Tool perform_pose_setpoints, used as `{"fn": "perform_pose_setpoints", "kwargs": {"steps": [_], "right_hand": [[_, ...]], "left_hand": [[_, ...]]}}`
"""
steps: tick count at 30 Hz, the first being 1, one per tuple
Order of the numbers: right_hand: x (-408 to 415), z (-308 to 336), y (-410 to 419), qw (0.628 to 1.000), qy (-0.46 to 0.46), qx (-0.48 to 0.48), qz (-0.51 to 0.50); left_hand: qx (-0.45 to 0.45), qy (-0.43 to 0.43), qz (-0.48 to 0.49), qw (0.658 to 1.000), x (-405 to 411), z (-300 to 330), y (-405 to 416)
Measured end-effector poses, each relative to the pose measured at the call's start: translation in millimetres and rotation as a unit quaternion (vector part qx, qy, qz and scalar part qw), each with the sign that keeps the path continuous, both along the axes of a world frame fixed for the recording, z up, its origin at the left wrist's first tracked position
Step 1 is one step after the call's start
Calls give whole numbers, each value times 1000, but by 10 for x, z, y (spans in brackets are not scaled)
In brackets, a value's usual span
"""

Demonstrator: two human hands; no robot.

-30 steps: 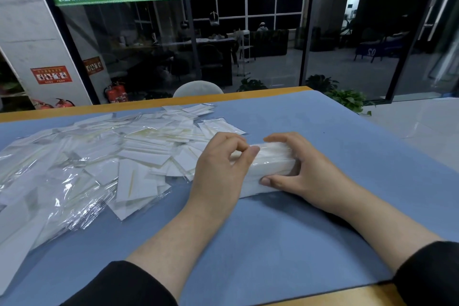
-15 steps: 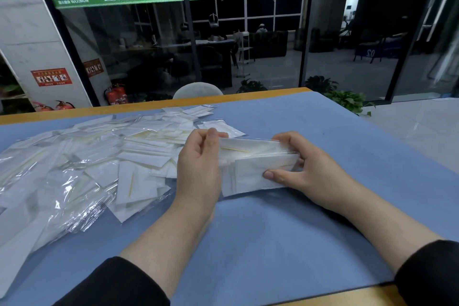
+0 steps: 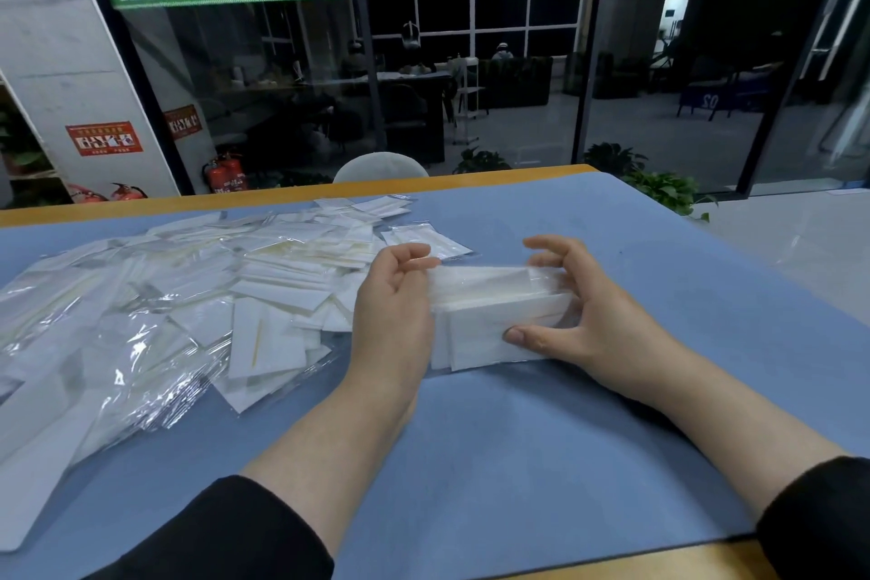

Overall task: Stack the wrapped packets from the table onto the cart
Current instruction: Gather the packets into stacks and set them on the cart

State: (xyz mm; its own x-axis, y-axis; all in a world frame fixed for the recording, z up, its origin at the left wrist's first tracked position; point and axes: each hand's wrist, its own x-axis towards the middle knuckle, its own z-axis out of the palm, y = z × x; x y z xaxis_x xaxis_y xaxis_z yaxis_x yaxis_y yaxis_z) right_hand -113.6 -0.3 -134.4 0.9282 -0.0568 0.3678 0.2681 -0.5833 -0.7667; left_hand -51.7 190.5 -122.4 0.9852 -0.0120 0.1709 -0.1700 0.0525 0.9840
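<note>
A small bundle of wrapped packets is held just right of the frame's centre, low over the blue mat that covers the desk. The left hand is curled around the bundle's left end, its fingertips pinching the top edge. The right hand is only partly closed: the thumb is pressed against the near face of the bundle, while the fingers are spread and arched over the far right end, and whether they touch it cannot be told. The loose heap of packets is spread across the left half of the mat, with its nearest pieces just beside the left hand. No cart is seen in the view. The packets are judged to be very light, thin and flexible, with glossy clear film that is likely slippery, so a gathered bundle can be expected to fan out or slide apart if it is held loosely. A hold across both short ends, with the thumbs on one flat face and the fingers on the other, is judged best, so that the edges are kept squared while the bundle is carried.
</note>
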Motion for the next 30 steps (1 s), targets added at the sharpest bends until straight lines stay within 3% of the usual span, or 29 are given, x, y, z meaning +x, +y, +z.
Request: {"fn": "perform_pose_setpoints", "kwargs": {"steps": [5,12,16,22,26,30], "right_hand": [[8,1,65,1000,-12,-20,3],[-19,14,43,999,18,-27,14],[-53,20,39,999,-10,-38,12],[-52,52,-6,984,-63,-164,6],[-90,59,-25,976,-40,-213,-35],[-68,40,-34,985,-44,-161,-48]], "left_hand": [[31,-60,-61,996,-88,-3,-69],[72,-20,-38,996,-31,-38,-58],[52,-76,-36,995,-55,-35,-72],[87,-90,-32,992,-29,-53,-67],[66,-49,-38,996,-25,-49,-64],[41,-14,-37,998,-27,-29,-64]]}}
